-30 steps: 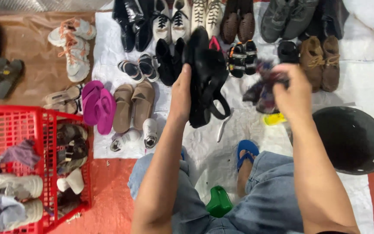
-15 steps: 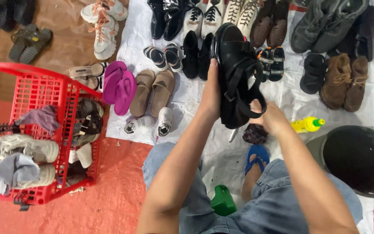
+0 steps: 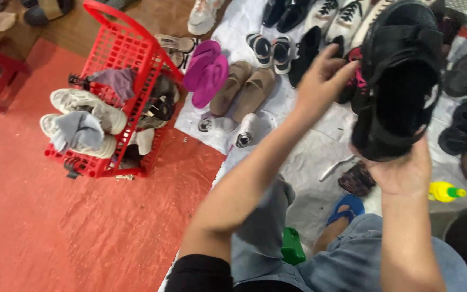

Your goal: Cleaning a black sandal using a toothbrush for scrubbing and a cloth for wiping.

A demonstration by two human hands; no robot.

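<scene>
head view: right hand clamped under heel of black strappy sandal, holding it upright, insole facing viewer for inspection. left hand fingers spread, beside sandal's edge, gripping nothing. red basket of shoes well apart on left.

My arms are bare below a black short sleeve; I wear blue denim shorts and a blue flip-flop.
</scene>
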